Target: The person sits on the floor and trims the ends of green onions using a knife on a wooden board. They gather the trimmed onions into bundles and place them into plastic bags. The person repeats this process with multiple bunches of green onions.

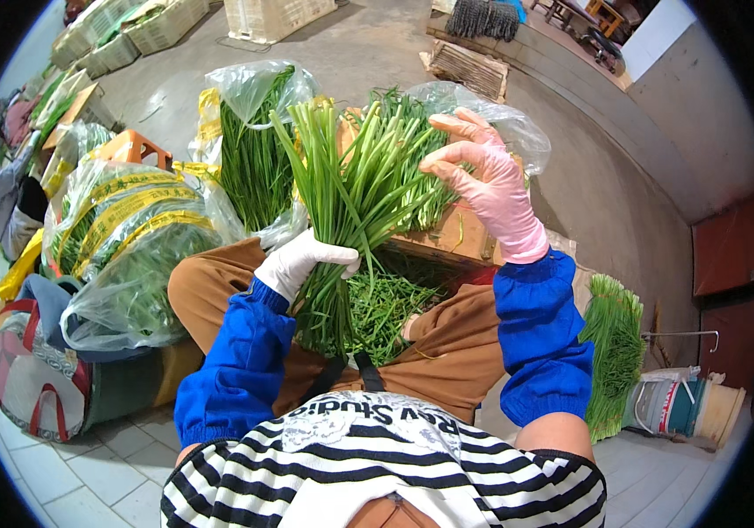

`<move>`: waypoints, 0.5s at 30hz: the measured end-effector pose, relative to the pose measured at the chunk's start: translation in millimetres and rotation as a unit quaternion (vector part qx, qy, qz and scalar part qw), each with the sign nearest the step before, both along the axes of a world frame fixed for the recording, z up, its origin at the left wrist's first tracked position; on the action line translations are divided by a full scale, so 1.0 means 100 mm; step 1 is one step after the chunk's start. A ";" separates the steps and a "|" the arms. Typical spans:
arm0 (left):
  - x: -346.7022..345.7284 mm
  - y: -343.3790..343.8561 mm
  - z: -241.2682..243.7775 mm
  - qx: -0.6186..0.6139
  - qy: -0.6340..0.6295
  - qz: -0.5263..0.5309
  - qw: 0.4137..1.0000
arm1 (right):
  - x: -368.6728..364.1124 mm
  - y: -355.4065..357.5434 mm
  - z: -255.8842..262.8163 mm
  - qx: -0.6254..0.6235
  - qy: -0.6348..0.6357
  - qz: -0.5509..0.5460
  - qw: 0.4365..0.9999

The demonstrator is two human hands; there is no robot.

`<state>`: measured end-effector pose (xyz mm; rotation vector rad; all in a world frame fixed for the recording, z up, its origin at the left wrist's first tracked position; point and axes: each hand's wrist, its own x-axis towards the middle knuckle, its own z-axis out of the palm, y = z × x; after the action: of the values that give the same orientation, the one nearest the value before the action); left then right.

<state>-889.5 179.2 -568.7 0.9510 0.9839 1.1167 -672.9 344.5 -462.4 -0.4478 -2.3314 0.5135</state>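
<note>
My left hand (307,261), in a white glove, grips a bunch of garlic chives (350,178) around its lower middle. The pale cut ends fan out at the top, and the dark leaves hang below my fist. My right hand (489,188), in a pink glove, is raised beside the bunch's right edge. Its fingers are bent and spread, with no stalk plainly visible between them. Under the bunch, between my knees, lies a heap of loose green trimmings (390,307). More chives (433,198) rest on a wooden surface (459,231) just ahead.
An opened plastic bag of chives (254,158) stands ahead left. Beside my left knee is a large tied bag of greens (132,218), near an orange stool (132,146). Bundled chives (614,356) and buckets (674,402) stand right. Another person (10,191) sits far left.
</note>
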 end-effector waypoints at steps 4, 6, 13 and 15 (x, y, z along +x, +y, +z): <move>0.01 -0.04 -0.04 -0.016 -0.022 0.006 1.000 | 0.01 0.01 -0.07 -0.012 0.048 -0.023 0.998; 0.02 -0.05 -0.06 -0.011 -0.031 0.006 0.999 | 0.02 0.00 -0.02 0.056 0.076 -0.065 0.993; 0.04 -0.03 -0.12 -0.009 -0.041 0.003 0.999 | 0.42 0.06 0.48 0.055 0.021 -0.009 0.998; 0.03 -0.01 -0.13 -0.004 -0.031 -0.009 0.999 | 0.21 -0.11 0.37 0.090 -0.052 -0.011 0.995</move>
<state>-886.1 177.9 -581.4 0.9113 0.9265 1.1206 -651.9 333.2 -425.6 -0.4217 -2.4430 0.2715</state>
